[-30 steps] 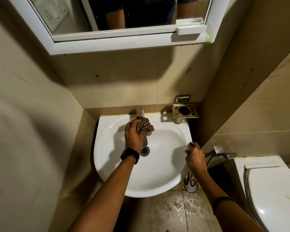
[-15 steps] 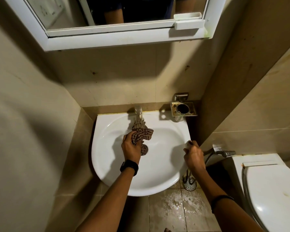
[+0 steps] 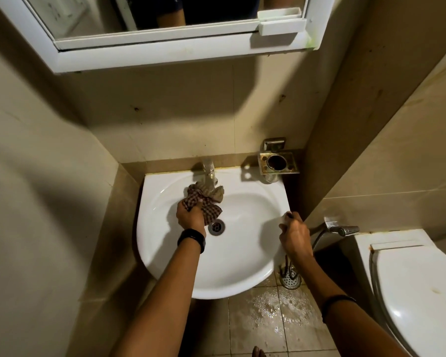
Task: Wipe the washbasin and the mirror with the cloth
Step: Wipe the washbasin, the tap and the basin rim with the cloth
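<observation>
Inside the white washbasin (image 3: 242, 266), just behind the drain (image 3: 216, 227), the left hand (image 3: 190, 217) is curled tight around a bunched checked cloth (image 3: 203, 200). The fingers are closed over the near end of the cloth, which spills out past the knuckles toward the back of the bowl; its far folds lie against the foot of the metal tap (image 3: 208, 173) and partly wrap round the spout, while a loose corner hangs down just above the drain. A black watch (image 3: 192, 239) sits on that wrist, and the forearm runs back over the front rim of the basin.

At the basin's right edge the right hand (image 3: 294, 239) is bent over the rim, fingers folded down on the porcelain with one fingertip raised at the corner. It grips the edge and holds nothing else. A dark band (image 3: 337, 301) circles that forearm.

On the wall behind the basin's right corner is a tarnished metal holder (image 3: 278, 163) with a round opening. Above, the white-framed mirror (image 3: 150, 16) fills the top of the view and reflects part of the person's arms. To the right are a hand sprayer (image 3: 343, 230) on its hose and the white toilet (image 3: 417, 287), lid down. The tiled floor (image 3: 268, 320) under the basin is wet, with a round floor drain (image 3: 290, 279) below the right hand.
</observation>
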